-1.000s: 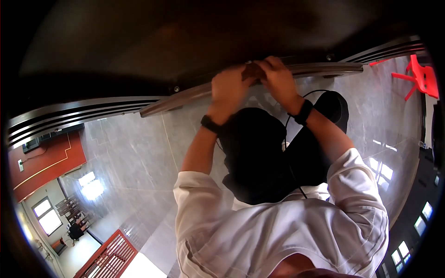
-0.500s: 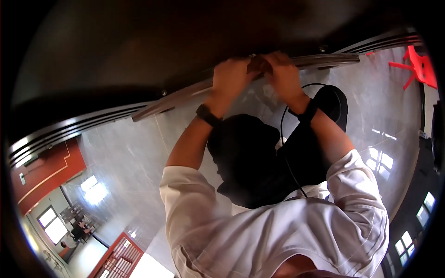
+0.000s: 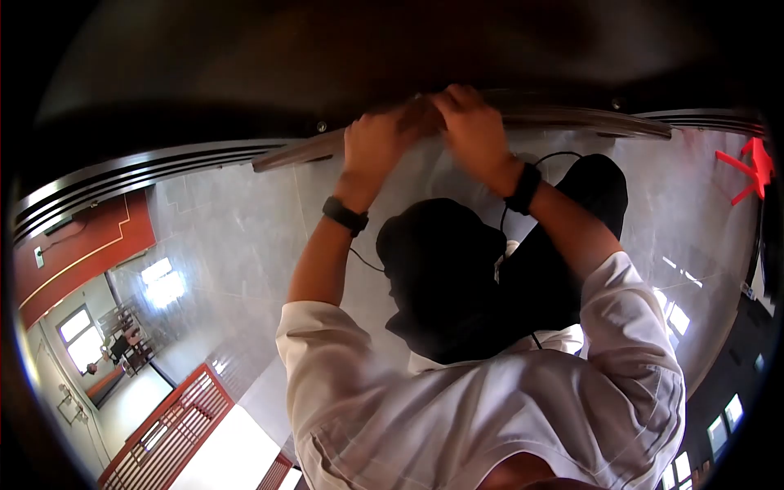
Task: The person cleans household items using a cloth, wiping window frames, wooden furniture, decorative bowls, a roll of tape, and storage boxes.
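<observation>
My left hand (image 3: 371, 147) is raised to the wooden strip (image 3: 302, 153) along the lower edge of a large dark panel (image 3: 245, 73). Its fingers are curled, blurred at the tips, round a small brown thing (image 3: 421, 118). Close on the other side is my right hand (image 3: 476, 131), its fingers bent over the same brown thing against the panel edge. I cannot make out what that thing is. Each wrist carries a black band, and thin black cables run near the bands.
Metal rails (image 3: 147, 167) run along the panel, with a screw head (image 3: 322, 126) near the strip. My dark-clad legs (image 3: 441, 278) are over the grey tiled floor (image 3: 237, 237). A red chair (image 3: 759, 167) stands far right. Far left are a red panel (image 3: 90, 253) and a wooden lattice (image 3: 171, 425).
The view has tilted and shifted, so the panel edge looks more level. Both hands stay together at the edge, now slightly further left in view, with the brown thing still between them.
</observation>
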Demonstrator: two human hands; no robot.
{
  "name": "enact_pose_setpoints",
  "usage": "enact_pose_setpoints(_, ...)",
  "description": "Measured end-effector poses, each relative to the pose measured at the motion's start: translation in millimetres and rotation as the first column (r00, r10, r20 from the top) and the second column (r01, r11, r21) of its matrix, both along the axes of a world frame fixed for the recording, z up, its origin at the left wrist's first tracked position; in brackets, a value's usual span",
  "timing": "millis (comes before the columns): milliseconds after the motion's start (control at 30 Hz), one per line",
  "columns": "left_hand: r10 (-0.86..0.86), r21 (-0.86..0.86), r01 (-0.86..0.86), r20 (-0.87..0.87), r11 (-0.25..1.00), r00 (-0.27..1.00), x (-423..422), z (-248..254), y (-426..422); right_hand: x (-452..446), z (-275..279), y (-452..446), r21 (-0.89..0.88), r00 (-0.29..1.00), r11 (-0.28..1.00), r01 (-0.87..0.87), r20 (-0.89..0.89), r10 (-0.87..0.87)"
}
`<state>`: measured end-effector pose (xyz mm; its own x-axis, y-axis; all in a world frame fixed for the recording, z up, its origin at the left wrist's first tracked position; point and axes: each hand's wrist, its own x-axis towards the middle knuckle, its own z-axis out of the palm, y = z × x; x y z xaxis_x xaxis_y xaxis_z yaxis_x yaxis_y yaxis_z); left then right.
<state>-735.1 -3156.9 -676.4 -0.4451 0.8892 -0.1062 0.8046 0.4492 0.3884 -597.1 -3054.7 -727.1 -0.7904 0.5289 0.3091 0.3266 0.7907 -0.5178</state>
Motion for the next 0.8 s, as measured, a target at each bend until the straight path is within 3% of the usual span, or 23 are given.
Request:
enact_pose_setpoints(267, 0.014, 0.221, -0.012, -0.008, 0.975, 1.000, -5.3, -25.6, -6.1, -1.0, 17.9, 5.5, -0.022, 0.986, 0.999, -0.028, 0.166, 0.032)
enact_pose_setpoints(333, 0.038, 0.237, -0.025, -0.050, 0.971, 0.998, -3.2, -29.0, -5.8, 0.0, 19.1, 5.6, -0.017, 0.990, 0.999, -0.037, 0.136, 0.039)
enact_pose_setpoints(533, 0.086, 0.289, -0.116, 0.113, 0.950, 0.990, -2.4, -35.7, -5.7, -5.7, 23.0, 3.4, 0.009, 0.990, 1.000, -0.008, 0.138, 0.007)
enact_pose_setpoints(667, 0.176, 0.051, -0.186, 0.167, 0.981, 0.970, 7.6, -26.2, -7.1, -5.1, 21.5, -0.3, -0.005, 0.992, 1.000, 0.015, 0.124, -0.014)
enact_pose_setpoints(800, 0.228, -0.030, -0.226, 0.147, 0.974, 0.962, 42.7, -9.2, -27.8, 11.7, 41.6, -7.2, -0.239, 0.972, 0.971, 0.004, 0.231, 0.053)
